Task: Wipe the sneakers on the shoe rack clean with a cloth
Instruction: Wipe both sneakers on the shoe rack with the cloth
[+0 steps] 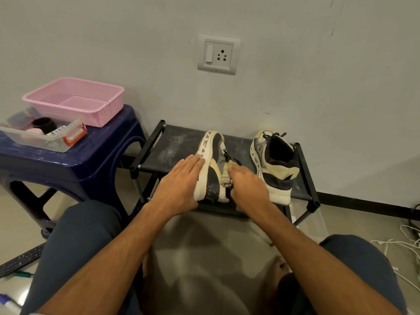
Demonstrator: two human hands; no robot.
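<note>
Sneaker [212,164] laid on side on shoe rack [177,144] top shelf, steadied at sole by left hand [179,185], fingers straight and flat. Bunched cloth [226,179] gripped by right hand [247,187], pressed against upper. Second sneaker [275,164] stood upright just beside. Sneaker branding, label in clear box [45,137]: too small to be read.

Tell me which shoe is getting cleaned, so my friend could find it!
Look under the wall socket to the black shoe rack. Two sneakers sit on its top shelf; pick the left sneaker. It alone lies tipped on its side, with the left hand flat against its sole and the right hand holding a cloth on it, while the right sneaker stands upright.
</note>
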